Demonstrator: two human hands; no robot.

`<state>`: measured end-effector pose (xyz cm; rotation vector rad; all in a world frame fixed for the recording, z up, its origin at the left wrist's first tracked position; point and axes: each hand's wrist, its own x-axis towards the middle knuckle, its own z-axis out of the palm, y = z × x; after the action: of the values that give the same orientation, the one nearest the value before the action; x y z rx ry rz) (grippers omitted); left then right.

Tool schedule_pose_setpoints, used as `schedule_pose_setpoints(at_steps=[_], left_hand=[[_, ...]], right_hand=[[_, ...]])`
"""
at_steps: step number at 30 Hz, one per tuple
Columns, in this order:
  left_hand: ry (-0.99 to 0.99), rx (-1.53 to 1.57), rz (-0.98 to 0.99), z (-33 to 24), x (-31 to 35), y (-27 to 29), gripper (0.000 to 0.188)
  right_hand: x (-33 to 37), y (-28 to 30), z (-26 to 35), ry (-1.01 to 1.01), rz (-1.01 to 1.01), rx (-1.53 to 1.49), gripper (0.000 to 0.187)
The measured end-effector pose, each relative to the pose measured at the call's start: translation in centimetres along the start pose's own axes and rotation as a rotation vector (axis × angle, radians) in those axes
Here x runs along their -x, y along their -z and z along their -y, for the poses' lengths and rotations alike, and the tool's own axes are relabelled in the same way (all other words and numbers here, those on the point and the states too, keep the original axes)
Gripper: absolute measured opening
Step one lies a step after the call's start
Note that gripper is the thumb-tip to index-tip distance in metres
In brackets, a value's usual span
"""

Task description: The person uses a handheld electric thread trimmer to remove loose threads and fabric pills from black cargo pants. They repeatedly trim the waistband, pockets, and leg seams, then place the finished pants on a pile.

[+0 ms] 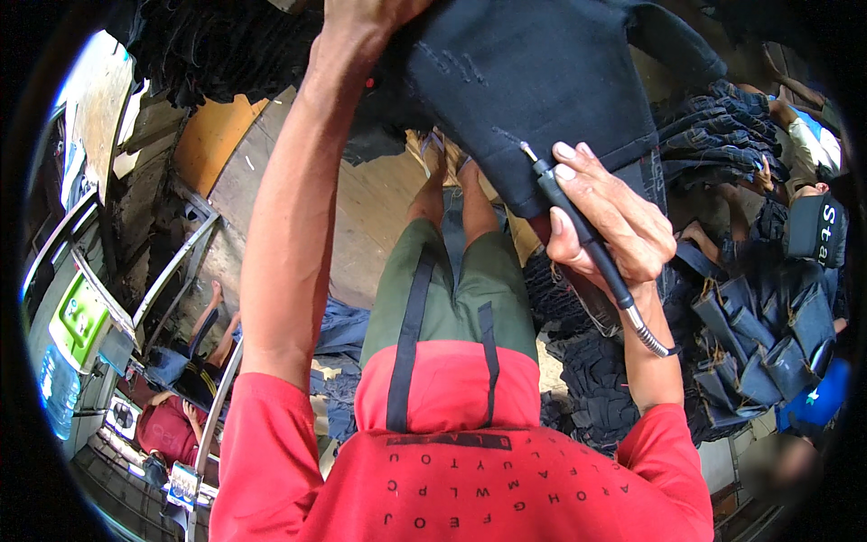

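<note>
My right hand [623, 226] is closed round a rotary tool handpiece [578, 212], a slim black pen-like grinder with a small metal tip and a metal spring at its cable end. The tip meets a dark denim garment [551, 81] beside a short pale scuff. More scuff lines show higher up on the same cloth. My left hand [372, 16] is at the upper edge, by the garment's upper left side. Its fingers are cut off by the picture's edge, so its grip is hidden.
Dark denim piles [226, 45] lie at the upper left, with stacked jeans [722, 131] on the right. Folded denim bundles [759, 334] lie lower right. Other people sit on both sides. A metal frame [176, 262] and a green tray [79, 321] stand at the left.
</note>
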<state>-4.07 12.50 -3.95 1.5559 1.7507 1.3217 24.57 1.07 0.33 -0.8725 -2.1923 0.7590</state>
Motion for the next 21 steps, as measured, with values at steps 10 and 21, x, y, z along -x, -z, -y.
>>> schedule_pose_setpoints(at_steps=[10,21], left_hand=[[-0.061,-0.059,-0.021,0.1,-0.2,-0.2,0.041],[-0.053,0.014,-0.025,2.1,0.3,0.0,0.042]], right_hand=[[1.0,1.2,0.0,-0.048,0.0,0.002,0.031],[-1.3,-2.6,0.0,-0.092,-0.029,0.052,0.027]])
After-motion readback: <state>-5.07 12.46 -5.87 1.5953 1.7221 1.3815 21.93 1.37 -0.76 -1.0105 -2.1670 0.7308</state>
